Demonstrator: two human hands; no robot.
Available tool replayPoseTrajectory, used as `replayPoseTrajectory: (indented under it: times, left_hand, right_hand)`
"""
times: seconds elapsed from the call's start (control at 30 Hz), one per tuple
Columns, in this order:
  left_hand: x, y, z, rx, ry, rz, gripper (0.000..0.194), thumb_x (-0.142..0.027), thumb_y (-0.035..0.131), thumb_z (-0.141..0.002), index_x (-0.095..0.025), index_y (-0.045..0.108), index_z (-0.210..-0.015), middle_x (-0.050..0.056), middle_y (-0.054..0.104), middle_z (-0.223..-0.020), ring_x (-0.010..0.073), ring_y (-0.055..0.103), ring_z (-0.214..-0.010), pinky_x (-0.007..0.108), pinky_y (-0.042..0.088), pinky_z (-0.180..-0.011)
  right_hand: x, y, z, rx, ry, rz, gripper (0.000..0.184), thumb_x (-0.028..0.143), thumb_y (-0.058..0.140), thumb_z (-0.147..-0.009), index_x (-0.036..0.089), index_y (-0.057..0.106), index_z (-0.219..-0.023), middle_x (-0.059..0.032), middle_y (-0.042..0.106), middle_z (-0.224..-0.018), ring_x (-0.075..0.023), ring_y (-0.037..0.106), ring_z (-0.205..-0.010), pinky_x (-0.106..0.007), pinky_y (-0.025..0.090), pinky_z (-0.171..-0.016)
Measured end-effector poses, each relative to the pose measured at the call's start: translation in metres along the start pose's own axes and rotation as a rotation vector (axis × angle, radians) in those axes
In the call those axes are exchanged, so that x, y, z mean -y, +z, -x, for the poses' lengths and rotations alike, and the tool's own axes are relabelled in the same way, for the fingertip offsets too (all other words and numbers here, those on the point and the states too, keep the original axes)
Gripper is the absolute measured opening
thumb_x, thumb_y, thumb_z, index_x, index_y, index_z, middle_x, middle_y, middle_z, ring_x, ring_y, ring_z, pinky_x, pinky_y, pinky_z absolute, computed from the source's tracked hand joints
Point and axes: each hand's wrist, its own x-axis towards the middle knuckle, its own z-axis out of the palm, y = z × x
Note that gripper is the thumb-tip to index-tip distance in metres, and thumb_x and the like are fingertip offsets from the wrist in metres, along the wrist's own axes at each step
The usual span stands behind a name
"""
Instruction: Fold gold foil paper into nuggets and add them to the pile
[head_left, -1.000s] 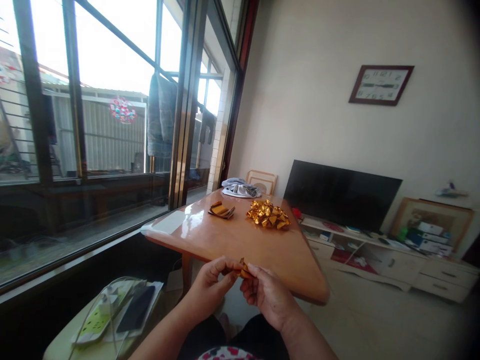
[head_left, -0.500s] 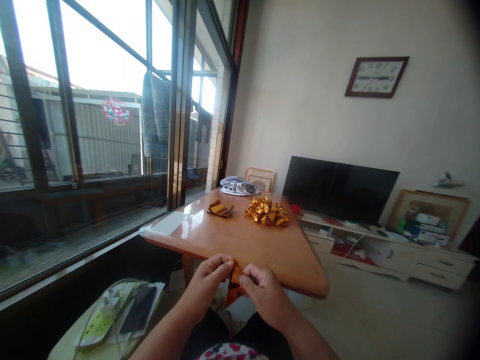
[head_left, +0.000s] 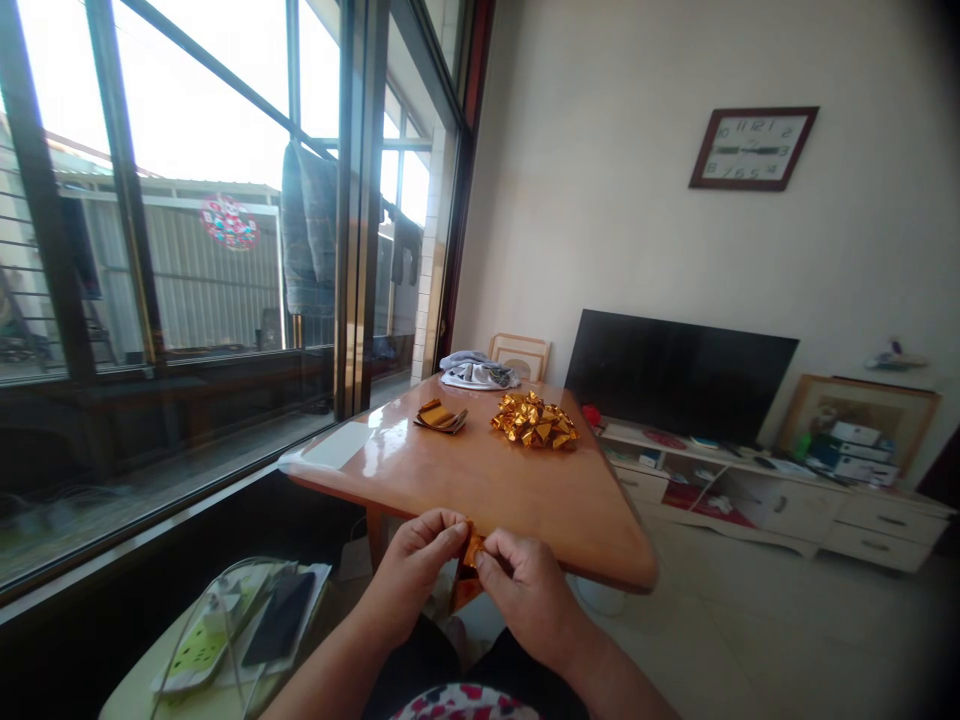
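Pinching a folded strip of gold foil (head_left: 465,592) between them, the left hand (head_left: 412,572) and right hand (head_left: 525,600) meet just off the near edge of the orange worktop (head_left: 480,510), fingers curled and thumbs pressed on top. The strip looks feather-light and thin, likely slick and quick to crease, so its flat ends seem the safest place to grip, with gentle fingertips. Farther along the worktop lie a small stack of foil pieces (head_left: 439,417) and a crumpled gold foil bow (head_left: 535,421).
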Motion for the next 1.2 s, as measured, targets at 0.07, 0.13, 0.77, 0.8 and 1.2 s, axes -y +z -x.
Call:
replayPoseTrajectory:
  times: [0.07, 0.13, 0.77, 0.8, 1.2]
  left_hand:
    - [-0.001, 0.001, 0.0, -0.012, -0.017, -0.019, 0.03, -0.04, 0.067, -0.089, -0.015, 0.059, -0.074, -0.001, 0.056, -0.069, 0.0106, 0.045, -0.065, 0.022, 0.038, -0.064]
    - [-0.001, 0.002, 0.0, -0.026, -0.038, -0.039, 0.031, -0.042, 0.068, -0.087, -0.015, 0.059, -0.075, -0.001, 0.056, -0.068, 0.01, 0.045, -0.063, 0.021, 0.037, -0.061]
    - [0.003, 0.004, 0.004, 0.101, -0.081, -0.1, 0.035, -0.048, 0.068, -0.087, -0.014, 0.061, -0.081, -0.001, 0.053, -0.068, 0.0087, 0.043, -0.06, 0.02, 0.035, -0.055]
    - [0.003, 0.004, 0.004, 0.105, -0.089, -0.085, 0.036, -0.049, 0.069, -0.086, -0.014, 0.061, -0.081, -0.001, 0.053, -0.068, 0.0088, 0.043, -0.06, 0.02, 0.035, -0.055]
    - [0.002, 0.006, 0.005, 0.14, -0.18, 0.113, 0.04, -0.052, 0.072, -0.082, -0.014, 0.061, -0.078, 0.001, 0.059, -0.068, 0.0103, 0.05, -0.059, 0.022, 0.04, -0.057]
  right_hand:
    - [0.001, 0.0, 0.0, 0.004, 0.0, -0.005, 0.023, 0.029, 0.054, -0.092, 0.019, 0.057, -0.071, 0.0038, 0.056, -0.063, -0.0114, 0.05, -0.061, -0.023, 0.034, -0.057]
    - [0.0, -0.001, -0.001, -0.008, 0.018, -0.048, 0.021, 0.031, 0.055, -0.092, 0.019, 0.061, -0.076, 0.0021, 0.061, -0.068, -0.0131, 0.053, -0.064, -0.023, 0.038, -0.059]
    - [-0.013, -0.004, -0.008, -0.063, 0.158, -0.497, 0.023, 0.04, 0.067, -0.084, 0.018, 0.062, -0.078, 0.003, 0.053, -0.068, -0.0125, 0.045, -0.064, -0.024, 0.039, -0.061]
    - [-0.014, -0.003, -0.008, -0.065, 0.162, -0.504, 0.023, 0.04, 0.067, -0.084, 0.018, 0.062, -0.078, 0.0032, 0.052, -0.067, -0.0124, 0.045, -0.064, -0.024, 0.039, -0.061]
    - [-0.01, -0.001, -0.008, -0.023, 0.269, -0.754, 0.02, 0.037, 0.07, -0.077, 0.018, 0.062, -0.075, 0.002, 0.055, -0.062, -0.0122, 0.047, -0.061, -0.025, 0.038, -0.06]
